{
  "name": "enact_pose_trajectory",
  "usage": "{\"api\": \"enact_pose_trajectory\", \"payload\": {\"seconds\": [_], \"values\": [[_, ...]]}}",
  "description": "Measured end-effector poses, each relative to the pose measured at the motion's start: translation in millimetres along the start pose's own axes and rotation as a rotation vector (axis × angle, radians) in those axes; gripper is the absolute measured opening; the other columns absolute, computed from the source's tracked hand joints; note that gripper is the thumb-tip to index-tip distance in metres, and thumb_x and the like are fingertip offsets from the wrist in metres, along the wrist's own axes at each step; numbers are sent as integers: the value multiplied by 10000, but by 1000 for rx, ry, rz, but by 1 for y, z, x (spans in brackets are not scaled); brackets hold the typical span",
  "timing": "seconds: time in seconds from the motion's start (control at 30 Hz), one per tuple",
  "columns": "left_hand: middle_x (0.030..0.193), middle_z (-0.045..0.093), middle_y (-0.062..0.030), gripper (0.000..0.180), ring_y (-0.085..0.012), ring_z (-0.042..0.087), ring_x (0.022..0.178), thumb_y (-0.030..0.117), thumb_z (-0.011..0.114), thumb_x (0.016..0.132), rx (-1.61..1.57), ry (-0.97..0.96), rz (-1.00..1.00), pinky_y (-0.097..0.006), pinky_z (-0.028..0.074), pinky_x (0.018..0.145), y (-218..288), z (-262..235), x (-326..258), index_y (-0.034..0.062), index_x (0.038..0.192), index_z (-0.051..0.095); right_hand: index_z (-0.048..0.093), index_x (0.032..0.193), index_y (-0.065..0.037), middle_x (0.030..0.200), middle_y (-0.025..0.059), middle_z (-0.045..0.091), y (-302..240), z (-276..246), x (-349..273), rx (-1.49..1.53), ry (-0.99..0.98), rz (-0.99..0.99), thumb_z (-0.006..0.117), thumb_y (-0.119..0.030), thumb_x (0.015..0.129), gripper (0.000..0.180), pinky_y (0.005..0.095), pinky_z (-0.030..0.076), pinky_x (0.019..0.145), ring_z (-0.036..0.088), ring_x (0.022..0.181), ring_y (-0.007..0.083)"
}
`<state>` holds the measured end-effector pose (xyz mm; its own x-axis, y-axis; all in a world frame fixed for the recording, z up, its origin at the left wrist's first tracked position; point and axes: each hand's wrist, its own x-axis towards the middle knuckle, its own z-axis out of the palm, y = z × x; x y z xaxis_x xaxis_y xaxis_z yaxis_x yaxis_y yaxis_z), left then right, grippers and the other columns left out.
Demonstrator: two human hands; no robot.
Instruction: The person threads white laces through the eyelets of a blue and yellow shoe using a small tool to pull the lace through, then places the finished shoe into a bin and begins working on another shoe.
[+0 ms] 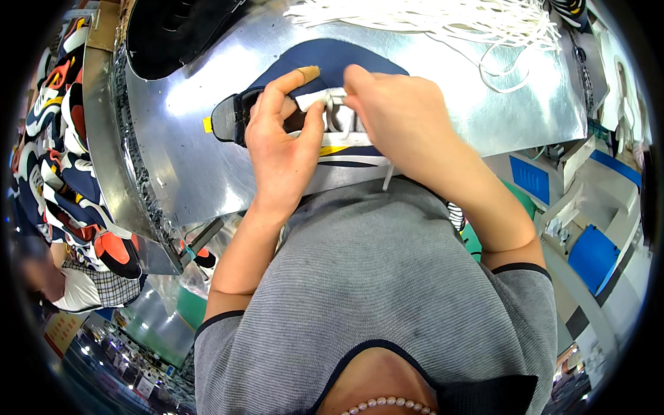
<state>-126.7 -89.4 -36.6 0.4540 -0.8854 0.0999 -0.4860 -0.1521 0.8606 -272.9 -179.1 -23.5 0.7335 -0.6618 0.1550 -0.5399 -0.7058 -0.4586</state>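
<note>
A navy shoe upper [332, 59] with white eyelet strips and a yellow accent lies on the metal table in front of me. Its heel end, with a small yellow tab [207, 124], points left. My left hand [283, 149] grips the upper at its opening, thumb and fingers closed around the white part; a tan cover sits on one fingertip. Just right of it, my right hand [408, 114] is pinched, slightly smeared by motion, at a white shoelace [335, 101]. A loose lace end [388, 178] hangs over the near side. The fingers partly hide the lacing.
A heap of white laces [443, 17] lies at the back right of the metal table [187, 162]. A black shoe part [173, 34] rests at the back left. Several coloured shoes [76, 166] are stacked beyond the left edge, near another person [97, 283]. Blue panels [593, 259] stand at right.
</note>
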Motion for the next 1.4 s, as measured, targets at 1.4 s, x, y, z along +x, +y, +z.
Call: {"api": "enact_pose_trajectory", "payload": {"seconds": [1.4], "values": [[840, 648, -100, 217, -276, 606, 784, 65, 791, 772, 334, 174, 486, -368, 466, 716, 16, -17, 34, 13, 888, 616, 654, 1108, -72, 967, 77, 685, 6, -47, -88, 572, -139, -40, 688, -169, 877, 253, 332, 530, 668, 670, 774, 255]]}}
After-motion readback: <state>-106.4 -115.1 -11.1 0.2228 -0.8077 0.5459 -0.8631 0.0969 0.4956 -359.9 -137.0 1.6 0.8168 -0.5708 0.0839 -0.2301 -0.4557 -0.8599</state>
